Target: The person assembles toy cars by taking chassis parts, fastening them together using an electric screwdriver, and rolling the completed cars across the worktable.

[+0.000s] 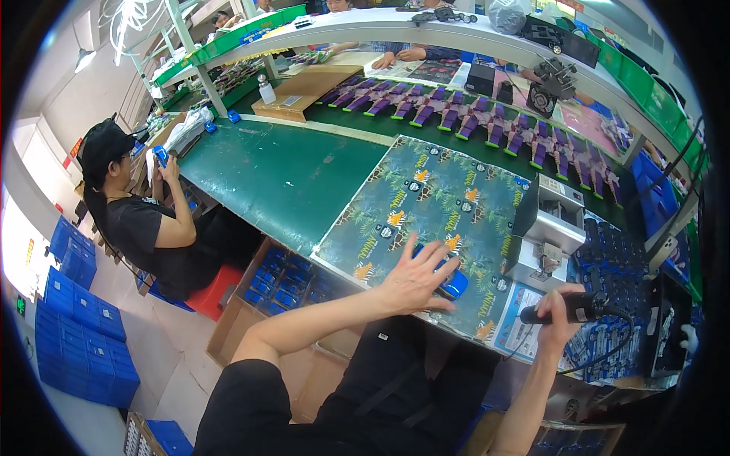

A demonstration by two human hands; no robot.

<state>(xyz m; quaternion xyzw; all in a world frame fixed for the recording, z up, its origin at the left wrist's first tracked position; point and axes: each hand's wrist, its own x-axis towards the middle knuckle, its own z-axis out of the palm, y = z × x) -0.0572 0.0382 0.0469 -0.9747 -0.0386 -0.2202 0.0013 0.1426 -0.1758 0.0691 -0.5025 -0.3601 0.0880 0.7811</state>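
Observation:
On the animal-patterned sheet [426,205] lies a blue toy car [455,286], partly hidden under my left hand [414,283]. The fingers reach over the car's far side and the thumb lies along its near side, so the hand grips it against the sheet. My right hand [559,315] is wrapped around a black corded electric screwdriver [584,306], held level with its tip pointing left, apart from the car. Beneath the screwdriver a printed paper sheet [517,308] lies at the bench's front edge.
A grey metal machine [544,235] stands right of the patterned sheet, beside rows of black parts [616,254]. Purple-and-green toy pieces [449,114] line the belt behind. At left, a seated co-worker [152,213] holds a blue item. A cardboard box [277,285] of blue pieces sits below the bench.

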